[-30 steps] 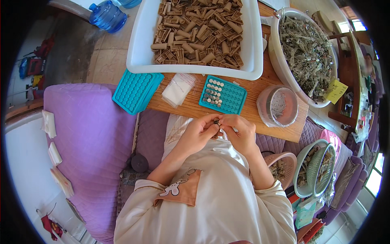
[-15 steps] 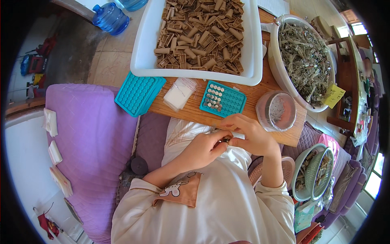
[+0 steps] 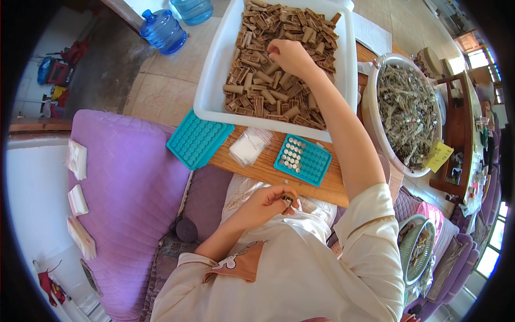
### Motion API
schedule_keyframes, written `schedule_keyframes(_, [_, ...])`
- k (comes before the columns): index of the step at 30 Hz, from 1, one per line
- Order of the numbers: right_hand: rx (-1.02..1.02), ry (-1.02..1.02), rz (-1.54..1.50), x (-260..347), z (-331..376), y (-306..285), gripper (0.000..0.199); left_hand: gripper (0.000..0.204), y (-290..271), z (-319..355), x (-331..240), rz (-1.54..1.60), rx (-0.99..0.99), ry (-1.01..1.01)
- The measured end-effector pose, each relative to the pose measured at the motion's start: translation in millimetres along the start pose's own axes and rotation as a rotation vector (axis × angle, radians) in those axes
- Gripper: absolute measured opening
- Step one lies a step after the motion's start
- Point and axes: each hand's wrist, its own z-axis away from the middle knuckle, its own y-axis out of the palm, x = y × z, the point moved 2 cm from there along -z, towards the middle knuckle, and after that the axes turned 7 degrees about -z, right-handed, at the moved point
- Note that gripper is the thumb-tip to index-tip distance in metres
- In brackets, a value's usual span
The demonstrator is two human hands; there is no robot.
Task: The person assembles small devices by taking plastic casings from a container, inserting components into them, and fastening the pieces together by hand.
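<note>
Over the far part of a white bin, my right hand has its fingers curled together at the brown plastic casings heaped inside. What those fingertips hold, if anything, is hidden. My left hand stays above my lap, closed round a small brown casing with dark and shiny metallic bits showing in it. Just beyond that hand lies a teal tray with round pockets, its left part filled with several small silvery-white discs.
Stacked teal trays and a clear bag of white sheets share the wooden table. To the right stands a large tub of tangled clear-wrapped pieces with a yellow note. Green baskets sit nearer me.
My right hand has left my left hand and reached forward and up over the casings in the bin. The left hand keeps its piece above my lap. The whole view has shifted slightly.
</note>
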Motion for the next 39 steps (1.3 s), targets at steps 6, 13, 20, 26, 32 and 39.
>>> schedule_keyframes(6, [0.09,0.244,0.383,-20.2,-41.4,27.9,0.022,0.023,-15.2,9.8,11.7,0.063,-0.06,-0.049])
schedule_keyframes(13, [0.249,0.293,0.495,-30.6,-45.3,26.5,0.014,0.023,-33.2,11.7,15.6,0.067,-0.161,-0.073])
schedule_keyframes(20, [0.121,0.16,0.465,-32.7,-28.3,25.1,0.014,0.025,-28.2,6.6,2.4,0.032,-0.148,-0.046])
schedule_keyframes(26, [0.138,0.11,-0.118,-12.1,-11.4,-28.2,0.018,0.028,-26.1,5.9,5.6,0.118,-0.261,0.004])
schedule_keyframes(32, [0.197,0.402,-1.265,25.6,70.5,-63.8,0.022,0.028,-23.1,4.2,1.6,0.127,-0.334,0.134])
schedule_keyframes(39, [-0.141,0.421,-1.187,6.0,139.2,-63.3,0.034,0.03,-12.7,-15.5,-3.9,0.134,-0.393,0.202])
